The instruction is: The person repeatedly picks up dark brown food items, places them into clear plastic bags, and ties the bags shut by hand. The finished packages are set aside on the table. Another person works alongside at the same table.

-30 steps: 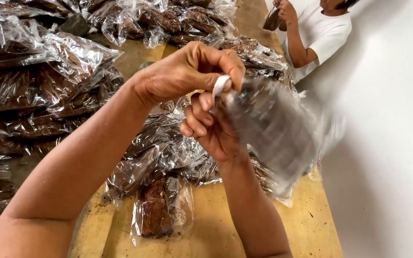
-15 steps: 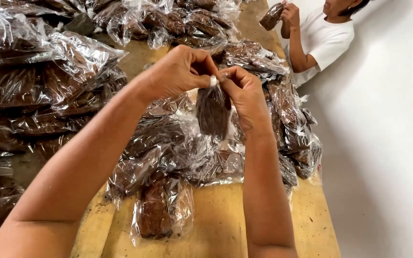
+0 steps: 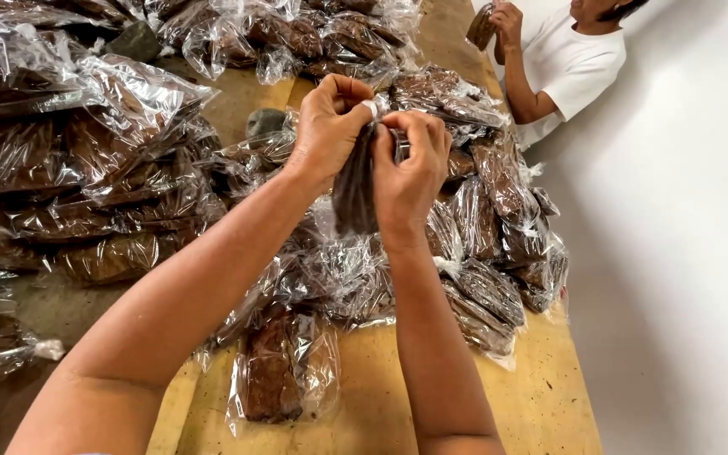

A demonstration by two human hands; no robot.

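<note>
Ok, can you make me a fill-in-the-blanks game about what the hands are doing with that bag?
1. The left hand and the right hand hold one small clear bag of dark brown food by its ____.
2. The bag hangs ____ the wooden table, not on it.
3. Many filled bags lie in ____ on the table.
4. A person in a ____ shirt at the far end holds another bag.

Missing words: top; above; piles; white

Clear bagged brown goods heaped on wooden table; co-worker beyond.
</note>
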